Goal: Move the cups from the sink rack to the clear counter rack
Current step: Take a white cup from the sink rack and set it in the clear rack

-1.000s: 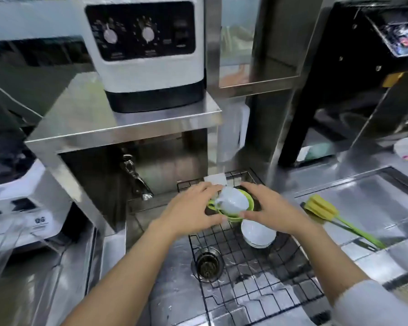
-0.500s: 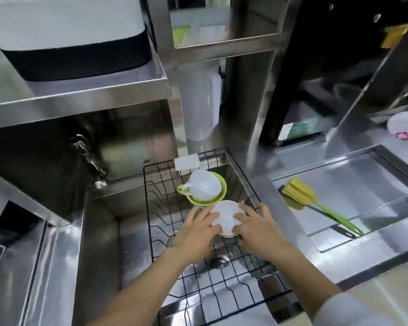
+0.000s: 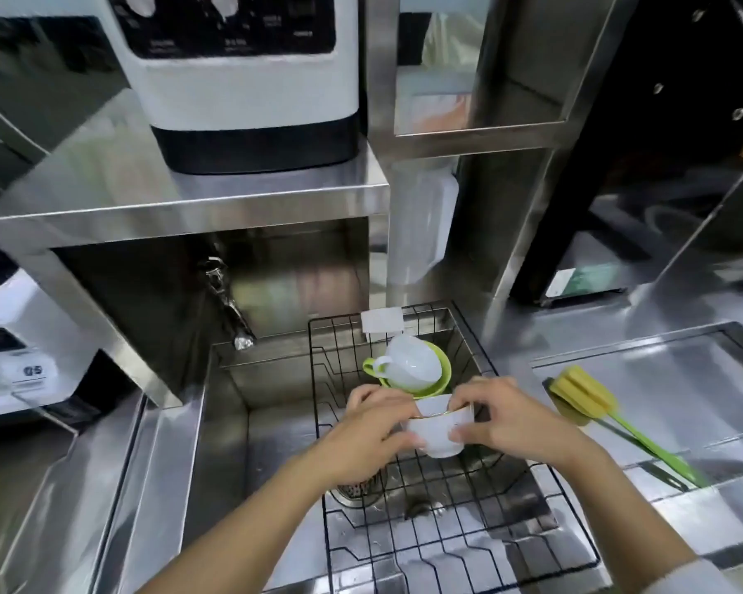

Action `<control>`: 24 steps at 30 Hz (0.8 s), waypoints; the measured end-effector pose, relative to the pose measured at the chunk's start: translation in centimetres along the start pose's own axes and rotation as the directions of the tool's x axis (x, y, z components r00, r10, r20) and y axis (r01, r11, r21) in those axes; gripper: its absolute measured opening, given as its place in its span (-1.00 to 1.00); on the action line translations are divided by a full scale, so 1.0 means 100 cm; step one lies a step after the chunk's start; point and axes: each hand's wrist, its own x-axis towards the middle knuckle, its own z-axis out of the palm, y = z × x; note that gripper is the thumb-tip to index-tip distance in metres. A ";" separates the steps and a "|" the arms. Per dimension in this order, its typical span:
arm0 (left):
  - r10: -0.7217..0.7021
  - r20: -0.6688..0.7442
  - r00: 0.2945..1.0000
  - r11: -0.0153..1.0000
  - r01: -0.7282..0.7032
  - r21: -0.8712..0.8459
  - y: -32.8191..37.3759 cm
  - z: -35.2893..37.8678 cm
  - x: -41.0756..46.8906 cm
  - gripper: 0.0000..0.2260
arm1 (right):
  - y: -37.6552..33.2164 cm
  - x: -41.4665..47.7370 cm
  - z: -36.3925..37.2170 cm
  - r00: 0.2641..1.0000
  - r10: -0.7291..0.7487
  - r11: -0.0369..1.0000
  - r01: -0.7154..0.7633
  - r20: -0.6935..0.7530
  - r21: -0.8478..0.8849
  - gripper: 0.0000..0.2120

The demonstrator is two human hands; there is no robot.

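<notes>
A black wire sink rack point(image 3: 460, 546) sits in the steel sink. At its far end a white cup point(image 3: 410, 362) lies tilted in a green cup point(image 3: 442, 377). Both my hands hold a second white cup with a gold rim point(image 3: 440, 430), upright and lifted just above the rack. My left hand point(image 3: 365, 435) grips its left side, my right hand point(image 3: 511, 422) its right side and rim. The clear counter rack is not in view.
A tap point(image 3: 228, 306) hangs over the sink's left part, with the drain strainer point(image 3: 357, 486) beneath. A yellow sponge brush with a green handle point(image 3: 593, 405) lies on the right drainboard. A white appliance point(image 3: 241, 75) stands on the steel shelf above.
The lower white cup lay upside down in the rack with both hands closing on it. It is now turned upright and raised between both hands. The camera view has tilted up.
</notes>
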 end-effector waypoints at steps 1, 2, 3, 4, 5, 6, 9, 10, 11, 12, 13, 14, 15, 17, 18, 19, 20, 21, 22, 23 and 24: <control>-0.028 0.000 1.000 0.997 0.028 -0.076 0.001 -0.009 -0.007 -0.80 | -0.010 0.002 -0.002 1.000 -0.024 0.994 0.024 -0.002 0.107 -0.88; -0.030 -0.001 1.000 0.988 0.030 -0.153 0.002 -0.019 -0.013 -0.86 | -0.020 0.005 -0.003 0.999 -0.047 0.979 0.047 -0.010 0.197 -0.88; -0.029 0.008 1.000 0.967 0.030 -0.252 0.005 -0.029 -0.021 -0.92 | -0.029 0.009 -0.004 0.998 -0.066 0.963 0.067 -0.014 0.262 -0.91; -0.013 -0.007 1.000 0.934 0.010 -0.356 0.008 -0.040 -0.030 -0.95 | -0.040 0.013 -0.003 0.996 -0.082 0.951 0.086 -0.027 0.297 -0.90; -0.023 -0.032 0.999 0.899 0.007 -0.437 0.010 -0.049 -0.040 -0.88 | -0.053 0.017 -0.001 0.995 -0.097 0.939 0.104 -0.040 0.327 -0.85; -0.033 -0.059 0.998 0.867 -0.001 -0.499 0.011 -0.060 -0.051 -0.84 | -0.065 0.021 0.002 0.992 -0.111 0.925 0.123 -0.052 0.358 -0.81; -0.108 -0.202 0.974 0.804 -0.034 -0.594 0.005 -0.087 -0.083 -0.88 | -0.107 0.033 0.018 0.988 -0.142 0.875 0.152 -0.056 0.460 -0.73; -0.148 -0.245 0.958 0.763 -0.047 -0.645 0.003 -0.096 -0.095 -0.87 | -0.121 0.037 0.024 0.986 -0.160 0.860 0.165 -0.051 0.483 -0.72; -0.198 -0.278 0.940 0.717 -0.055 -0.695 0.001 -0.106 -0.106 -0.83 | -0.137 0.042 0.032 0.981 -0.187 0.849 0.185 -0.046 0.496 -0.72; -0.239 -0.300 0.923 0.670 -0.066 -0.739 0.000 -0.116 -0.118 -0.79 | -0.152 0.046 0.038 0.975 -0.218 0.843 0.211 -0.044 0.495 -0.69; -0.266 -0.315 0.911 0.628 -0.084 -0.774 -0.001 -0.125 -0.129 -0.74 | -0.167 0.049 0.044 0.968 -0.245 0.837 0.235 -0.045 0.493 -0.65; -0.291 -0.334 0.896 0.590 -0.107 -0.800 -0.001 -0.135 -0.142 -0.71 | -0.184 0.052 0.050 0.962 -0.268 0.830 0.256 -0.048 0.496 -0.60; -0.312 -0.363 0.878 0.559 -0.140 -0.817 -0.002 -0.144 -0.154 -0.71 | -0.200 0.053 0.055 0.955 -0.291 0.818 0.277 -0.053 0.504 -0.55; -0.366 -0.421 0.830 0.486 -0.216 -0.847 -0.004 -0.162 -0.176 -0.77 | -0.232 0.055 0.065 0.931 -0.359 0.786 0.340 -0.067 0.515 -0.45; -0.405 -0.446 0.798 0.439 -0.258 -0.861 -0.007 -0.172 -0.187 -0.78 | -0.248 0.056 0.071 0.915 -0.397 0.769 0.374 -0.070 0.518 -0.42; -0.439 -0.468 0.767 0.395 -0.304 -0.867 -0.010 -0.181 -0.197 -0.78 | -0.263 0.058 0.077 0.899 -0.432 0.755 0.403 -0.071 0.517 -0.38; -0.466 -0.489 0.738 0.361 -0.346 -0.866 -0.012 -0.190 -0.208 -0.76 | -0.277 0.059 0.083 0.883 -0.463 0.747 0.433 -0.073 0.505 -0.34; -0.490 -0.507 0.709 0.338 -0.381 -0.860 -0.017 -0.198 -0.218 -0.76 | -0.290 0.060 0.090 0.867 -0.492 0.746 0.463 -0.073 0.478 -0.29; -0.510 -0.518 0.687 0.319 -0.409 -0.855 -0.019 -0.206 -0.229 -0.76 | -0.302 0.062 0.096 0.851 -0.520 0.750 0.495 -0.070 0.439 -0.23; -0.532 -0.526 0.664 0.306 -0.428 -0.850 -0.022 -0.214 -0.239 -0.74 | -0.313 0.064 0.102 0.834 -0.548 0.755 0.525 -0.063 0.392 -0.19; -0.559 -0.523 0.643 0.297 -0.434 -0.851 -0.024 -0.220 -0.250 -0.70 | -0.323 0.066 0.108 0.814 -0.579 0.754 0.557 -0.049 0.348 -0.15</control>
